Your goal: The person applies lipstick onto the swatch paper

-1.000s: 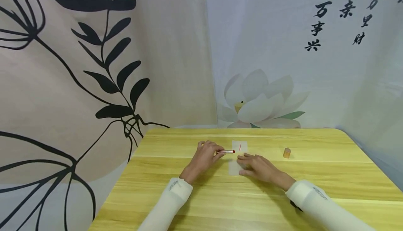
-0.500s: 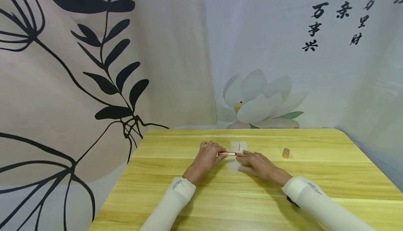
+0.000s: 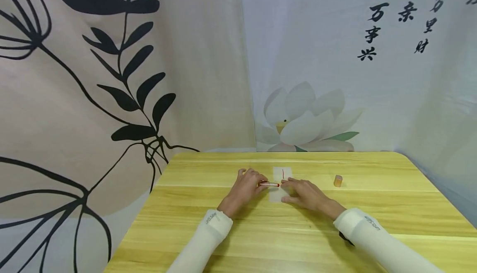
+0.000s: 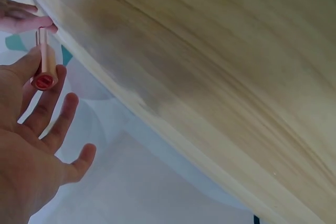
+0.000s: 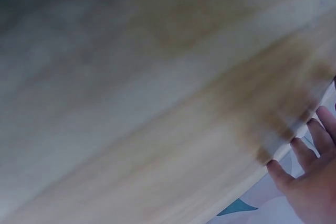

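Note:
My left hand pinches a lipstick between thumb and fingers, its red tip pointing right, over the gap between two small white sheets. In the left wrist view the lipstick shows a pinkish-gold case with a red round end, and the other fingers are spread. The far sheet bears a short red stroke. On the near sheet my right hand rests its outstretched fingers, covering the sheet's right part. The right wrist view shows those fingers at the tabletop.
A small copper-coloured cap stands on the wooden table, right of the right hand. Behind the table's far edge hangs a curtain printed with plants, a lotus and dark characters.
The left hand has brought the lipstick slightly toward me and to the right. The near sheet and the right hand have shifted a little away from me.

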A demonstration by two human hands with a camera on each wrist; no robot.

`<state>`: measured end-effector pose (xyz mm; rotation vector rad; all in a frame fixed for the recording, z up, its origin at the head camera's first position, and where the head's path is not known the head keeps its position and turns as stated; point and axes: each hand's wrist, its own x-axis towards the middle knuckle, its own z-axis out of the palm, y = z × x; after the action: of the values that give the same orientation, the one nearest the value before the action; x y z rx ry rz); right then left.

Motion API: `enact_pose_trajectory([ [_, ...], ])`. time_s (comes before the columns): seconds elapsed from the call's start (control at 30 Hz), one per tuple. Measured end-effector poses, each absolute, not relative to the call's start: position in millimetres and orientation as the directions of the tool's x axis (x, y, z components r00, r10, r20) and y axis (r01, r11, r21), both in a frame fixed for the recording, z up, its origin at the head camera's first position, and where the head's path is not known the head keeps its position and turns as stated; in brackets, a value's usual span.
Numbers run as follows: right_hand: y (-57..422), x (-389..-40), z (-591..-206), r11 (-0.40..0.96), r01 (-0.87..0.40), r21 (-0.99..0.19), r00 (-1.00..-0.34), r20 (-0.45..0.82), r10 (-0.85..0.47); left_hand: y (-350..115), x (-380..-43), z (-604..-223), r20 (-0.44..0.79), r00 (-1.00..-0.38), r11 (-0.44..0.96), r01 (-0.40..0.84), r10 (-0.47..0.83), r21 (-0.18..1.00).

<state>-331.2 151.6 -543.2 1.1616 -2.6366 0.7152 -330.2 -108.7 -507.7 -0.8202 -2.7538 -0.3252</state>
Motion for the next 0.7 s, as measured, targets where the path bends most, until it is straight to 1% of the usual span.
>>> enact_pose_trajectory([
  [0.2, 152.5, -331.0, -543.6, 0.569, -0.741, -0.356, -0.670, 0.356, -0.651, -104.7, -332.1, -510.1, 0.299, -0.805, 0.819, 0.562, 0.512, 0.111],
  [0.53, 151.4, -330.3, -542.4, 0.586, -0.714, -0.384, -0.697, 0.303, -0.650, -102.3, -330.8, -510.1, 0.321, -0.784, 0.818, 0.573, 0.531, 0.048],
  [0.7, 150.4, -328.9, -538.8, 0.588, -0.715, -0.377, -0.696, 0.312, -0.646, -101.2, -329.4, -509.2, 0.314, -0.777, 0.814, 0.581, 0.546, 0.021],
])
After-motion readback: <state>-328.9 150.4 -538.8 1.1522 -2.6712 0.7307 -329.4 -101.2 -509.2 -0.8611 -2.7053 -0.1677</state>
